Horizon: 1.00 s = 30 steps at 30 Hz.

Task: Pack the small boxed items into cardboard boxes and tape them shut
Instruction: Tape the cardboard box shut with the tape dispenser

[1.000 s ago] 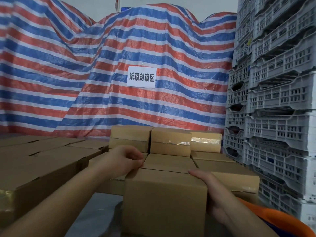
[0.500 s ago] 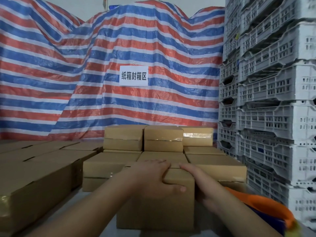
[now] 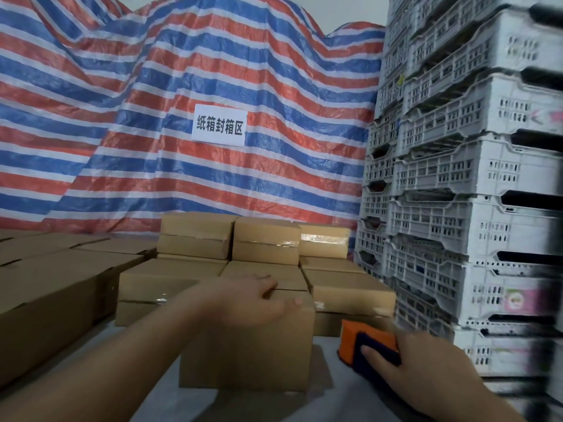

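Observation:
A closed cardboard box [image 3: 249, 354] stands on the grey surface right in front of me. My left hand [image 3: 253, 300] lies on its top near the far edge, fingers spread and pressing down. To the right of the box, my right hand [image 3: 408, 367] grips an orange and dark blue tape dispenser [image 3: 365, 342], which is low near the surface and blurred. No small boxed items are visible.
Taped cardboard boxes [image 3: 265, 242] are stacked in rows behind and to the left [image 3: 45, 287]. Grey plastic crates [image 3: 475, 190] rise in tall stacks on the right. A striped tarp [image 3: 182, 86] with a white sign [image 3: 219, 125] hangs behind.
My right hand left the box top and moved right and down to grip the tape dispenser. My left hand stayed on the box. The view shifted back a little.

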Available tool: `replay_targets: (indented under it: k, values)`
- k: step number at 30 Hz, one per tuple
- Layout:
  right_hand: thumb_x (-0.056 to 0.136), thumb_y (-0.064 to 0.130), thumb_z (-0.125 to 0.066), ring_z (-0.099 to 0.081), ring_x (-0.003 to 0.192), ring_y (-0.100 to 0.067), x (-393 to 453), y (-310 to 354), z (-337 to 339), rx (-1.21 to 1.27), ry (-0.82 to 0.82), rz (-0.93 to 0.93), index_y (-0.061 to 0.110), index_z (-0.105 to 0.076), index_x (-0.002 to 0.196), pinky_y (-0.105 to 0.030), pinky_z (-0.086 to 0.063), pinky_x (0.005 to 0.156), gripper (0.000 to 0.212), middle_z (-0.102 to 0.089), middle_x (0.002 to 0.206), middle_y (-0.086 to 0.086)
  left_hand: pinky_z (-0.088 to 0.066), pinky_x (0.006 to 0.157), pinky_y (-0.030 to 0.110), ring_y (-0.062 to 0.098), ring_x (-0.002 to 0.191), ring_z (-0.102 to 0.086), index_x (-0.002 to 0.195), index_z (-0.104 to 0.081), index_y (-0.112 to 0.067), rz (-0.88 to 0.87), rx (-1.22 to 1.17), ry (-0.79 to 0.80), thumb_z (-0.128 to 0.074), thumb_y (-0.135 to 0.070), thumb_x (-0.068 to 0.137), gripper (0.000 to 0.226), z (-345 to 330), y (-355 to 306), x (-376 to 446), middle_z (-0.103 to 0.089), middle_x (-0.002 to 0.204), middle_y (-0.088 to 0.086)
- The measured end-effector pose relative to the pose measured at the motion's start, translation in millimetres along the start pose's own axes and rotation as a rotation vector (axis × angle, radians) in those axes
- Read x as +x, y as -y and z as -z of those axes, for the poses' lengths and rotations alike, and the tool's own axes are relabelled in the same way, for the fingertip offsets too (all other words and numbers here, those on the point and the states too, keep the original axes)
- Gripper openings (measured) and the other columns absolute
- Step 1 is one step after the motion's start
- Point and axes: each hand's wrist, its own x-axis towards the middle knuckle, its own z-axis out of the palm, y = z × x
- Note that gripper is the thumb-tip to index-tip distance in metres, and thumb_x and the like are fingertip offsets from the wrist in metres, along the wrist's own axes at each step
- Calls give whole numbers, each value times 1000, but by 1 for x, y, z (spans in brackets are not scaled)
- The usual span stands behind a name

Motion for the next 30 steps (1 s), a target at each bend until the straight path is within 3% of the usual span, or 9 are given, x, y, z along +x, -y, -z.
replay_targets:
  k: [4,7,9,11,16,19,24,28,30]
  values:
    - [85,75,-43,-60,81,1,1,3,-9,26,-6,5,53,-14,148,-10,-35,55,73,-56,93,22,-10,116,49,19,149,-16,153,-22,-39,5,-245,57,-18,-83,85,81,7,-1,0,-17,163,-8]
    - [93,66,-45,-60,109,4,9,0,-14,78,8,2,49,-7,154,2,-32,57,74,-57,130,22,-27,105,41,17,132,-45,139,-48,-36,17,-416,120,-20,-79,88,72,15,3,0,-52,140,-5]
    - [88,71,-44,-58,86,10,7,1,-14,116,-18,-3,53,-13,151,0,-36,52,72,-57,105,31,-32,100,34,11,116,-55,125,-60,-33,43,-516,118,-21,-80,87,72,19,8,0,-63,121,-9]
    - [83,79,-38,-51,68,12,4,3,-16,98,-109,21,56,-23,144,-7,-39,50,67,-52,80,29,-31,103,36,12,122,-50,138,-52,-31,69,-627,114,-23,-83,84,80,20,14,1,-56,135,-9]
    - [80,87,-35,-62,74,1,8,8,-9,-20,-145,-159,41,-63,106,-14,-43,57,60,-61,71,13,-26,109,31,14,139,-36,151,-35,-23,82,-918,83,-25,-74,92,79,25,25,-1,-36,155,-2]
    - [74,86,-40,-66,59,-14,20,15,29,342,-246,-253,20,-73,65,-27,-46,54,74,-64,51,1,-25,110,31,14,139,-36,151,-33,-21,68,-954,56,-23,-71,95,76,25,25,0,-36,156,-1]
    - [77,59,-64,-69,86,-35,65,53,97,1420,-57,-81,6,-72,107,-46,-53,86,61,-75,98,-21,-25,116,36,14,134,-42,148,-38,-17,52,-1043,-28,-23,-60,101,66,23,29,3,-44,150,1]
    - [97,44,-57,-68,52,-18,96,105,113,1671,175,76,11,-65,105,-30,-55,46,35,-71,68,-7,-28,115,35,17,127,-48,143,-43,-15,28,-1154,-83,-21,-55,103,60,22,31,4,-51,141,7]
    - [95,45,-59,-68,51,-18,108,124,105,1650,243,98,8,-66,100,-28,-54,45,39,-71,66,-7,-27,118,39,21,133,-46,147,-39,-9,20,-1201,-103,-19,-53,104,64,23,31,2,-47,147,10]
